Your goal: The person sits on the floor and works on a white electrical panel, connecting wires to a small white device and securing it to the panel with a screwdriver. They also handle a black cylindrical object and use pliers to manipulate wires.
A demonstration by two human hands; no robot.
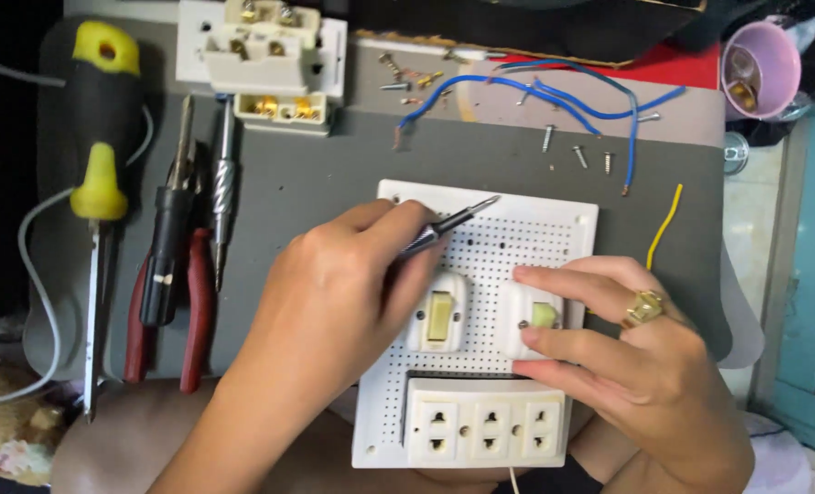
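A white perforated switch board [535, 229] lies on a grey mat, with two rocker switches and a triple socket strip [487, 423] along its near edge. My left hand [334, 293] grips a slim screwdriver [453, 221] whose tip points up and to the right over the board's top. The left switch [438, 316] sits just beside that hand's fingers. My right hand [636, 357], wearing a gold ring, pinches the right switch [537, 318] between thumb and forefingers.
On the left lie a large yellow-and-black screwdriver [99, 174], red-handled pliers [165, 311], a black tester and a drill bit. A white socket block [265, 59] sits at the top. Blue wires [554, 91], loose screws, a yellow wire [663, 224] and a pink cup [762, 66] lie beyond.
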